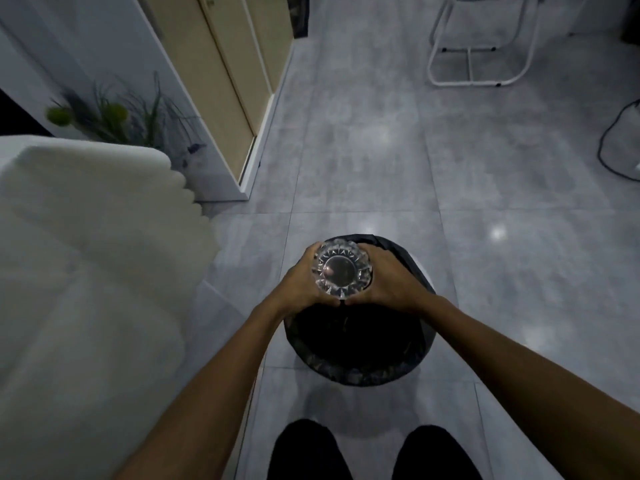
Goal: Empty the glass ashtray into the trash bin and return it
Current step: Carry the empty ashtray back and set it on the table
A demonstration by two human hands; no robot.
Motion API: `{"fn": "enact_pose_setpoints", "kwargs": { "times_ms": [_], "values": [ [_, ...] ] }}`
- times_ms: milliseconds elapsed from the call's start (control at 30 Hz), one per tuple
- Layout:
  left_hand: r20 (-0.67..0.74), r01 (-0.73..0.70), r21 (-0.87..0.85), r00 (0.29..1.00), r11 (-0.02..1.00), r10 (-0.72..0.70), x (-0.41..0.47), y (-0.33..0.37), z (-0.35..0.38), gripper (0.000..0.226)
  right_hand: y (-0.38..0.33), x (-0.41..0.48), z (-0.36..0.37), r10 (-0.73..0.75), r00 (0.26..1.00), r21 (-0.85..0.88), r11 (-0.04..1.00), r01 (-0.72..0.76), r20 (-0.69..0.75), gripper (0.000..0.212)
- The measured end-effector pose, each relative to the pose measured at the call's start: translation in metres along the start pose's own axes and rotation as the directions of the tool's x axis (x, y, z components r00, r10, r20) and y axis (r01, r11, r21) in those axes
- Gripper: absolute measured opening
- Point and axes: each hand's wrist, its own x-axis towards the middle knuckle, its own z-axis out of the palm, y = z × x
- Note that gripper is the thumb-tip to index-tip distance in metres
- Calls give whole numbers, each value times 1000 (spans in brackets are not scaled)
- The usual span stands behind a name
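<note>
the glass ashtray (pixel 343 270) is held over the trash bin (pixel 360 341), above the far part of its black-lined opening, with the floor (pixel 381 150) all around. the left hand (pixel 300 284) clasps its left side and the right hand (pixel 393 282) its right side, each grip wrapped snug around the rim and the thumbs nearly meeting at the near edge. what faces the camera is a smooth round disc ringed by cut facets; it looks like the underside, so the ashtray seems turned over, though i cannot be sure. no ash or butts show on it, and the bin's inside is too dark to read. my guess is the dumping is under way or just done. what remains is to turn it upright and carry it back to its place, which is not in view.
</note>
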Motion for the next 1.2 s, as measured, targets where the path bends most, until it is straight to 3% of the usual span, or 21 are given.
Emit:
{"fn": "enact_pose_setpoints", "kwargs": {
  "times_ms": [167, 467, 633, 867, 967, 1067, 1200],
  "values": [
    [11, 13, -9, 1000, 1000, -13, -7, 53, -33, 132, -57, 11, -58, 43, 998, 62, 997, -45, 40, 89],
    [44, 82, -35, 996, 996, -80, -78, 226, -114, 134, -188, 14, -201, 150, 981, -22, 989, -149, 126, 114],
    [9, 64, -34, 998, 997, -64, -129, 346, -182, 125, -304, 27, -303, 55, 994, -17, 998, -54, 92, 93],
    [-80, -2, -93, 997, 996, -6, -213, 477, -260, 109, -435, 44, -411, -57, 994, -125, 990, 68, 91, 116],
    [-158, -29, -102, 987, 994, 12, -251, 513, -288, 112, -485, 50, -433, -134, 988, -129, 981, 143, 81, 114],
    [-235, -82, -90, 970, 993, 59, -285, 531, -312, 109, -529, 52, -440, -246, 966, -98, 963, 253, 78, 92],
    [-308, -72, -64, 950, 995, 49, -337, 532, -336, 107, -578, 52, -427, -337, 935, -49, 938, 344, 112, 92]
  ]
}}
